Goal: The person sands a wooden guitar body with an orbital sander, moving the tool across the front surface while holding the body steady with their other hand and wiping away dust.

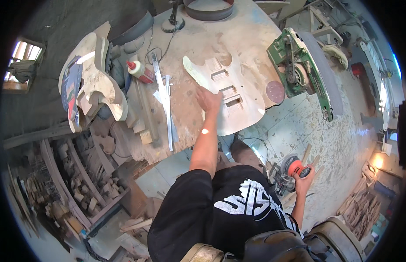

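A pale, unpainted electric guitar body [242,112] with cut-out cavities lies on the dusty workbench [185,126], its near end over the bench edge. My left hand [208,100] grips it at the waist, thumb on the top face and fingers at the left edge; some fingertips are hidden. Down to the right, away from the bench, my right hand [303,178] is closed around a red and black orbital sander [293,166]. A round sanding disc [275,91] lies at the right edge of the bench.
Left of the guitar body are metal rulers [161,83], a glue bottle [140,72] and wood strips [144,113]. More guitar bodies [91,83] stand at far left. A green belt sander [294,70] stands at the right. Wood offcuts [89,192] fill a rack at lower left.
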Demonstrator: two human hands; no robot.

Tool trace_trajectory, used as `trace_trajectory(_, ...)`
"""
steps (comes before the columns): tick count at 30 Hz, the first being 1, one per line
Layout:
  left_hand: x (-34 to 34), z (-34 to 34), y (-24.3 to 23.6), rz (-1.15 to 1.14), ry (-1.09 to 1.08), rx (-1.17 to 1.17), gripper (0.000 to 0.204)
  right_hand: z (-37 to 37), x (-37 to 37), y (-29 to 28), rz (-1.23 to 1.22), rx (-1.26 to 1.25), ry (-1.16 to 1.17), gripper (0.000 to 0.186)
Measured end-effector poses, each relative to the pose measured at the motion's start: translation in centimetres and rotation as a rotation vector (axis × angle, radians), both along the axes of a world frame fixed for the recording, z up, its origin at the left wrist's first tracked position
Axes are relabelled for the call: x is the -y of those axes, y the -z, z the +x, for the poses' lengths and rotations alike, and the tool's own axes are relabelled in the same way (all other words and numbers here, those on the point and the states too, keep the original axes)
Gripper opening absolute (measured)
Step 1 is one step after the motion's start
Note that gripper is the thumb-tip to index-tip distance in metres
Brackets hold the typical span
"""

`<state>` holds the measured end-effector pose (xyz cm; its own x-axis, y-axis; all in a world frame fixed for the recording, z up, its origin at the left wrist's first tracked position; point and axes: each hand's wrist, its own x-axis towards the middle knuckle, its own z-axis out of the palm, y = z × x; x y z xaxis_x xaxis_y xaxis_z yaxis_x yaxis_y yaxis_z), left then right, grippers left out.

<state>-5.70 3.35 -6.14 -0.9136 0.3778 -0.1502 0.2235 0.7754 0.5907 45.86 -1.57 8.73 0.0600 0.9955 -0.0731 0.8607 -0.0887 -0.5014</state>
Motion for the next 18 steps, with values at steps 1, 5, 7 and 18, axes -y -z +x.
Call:
trace_trajectory(1,0.3,-0.4,-0.1,0.006,0.012,-0.004,0.112,0.1,0.4,0.1,0.006,-0.004,0.012,0.078)
trace_trajectory(5,0.9,-2.2,-0.4,-0.038,0.276,0.003,0.108,1.1,2.0,0.5,0.010,-0.002,0.045,0.080)
trace_trajectory(7,1.3,-3.0,-0.4,-0.030,0.420,-0.014,0.106,1.5,2.9,0.8,0.017,0.011,0.073,0.081)
trace_trajectory(18,-0.6,-1.6,-3.5,-0.129,1.119,0.032,0.100,0.1,4.3,-0.8,0.041,-0.011,0.070,0.078)
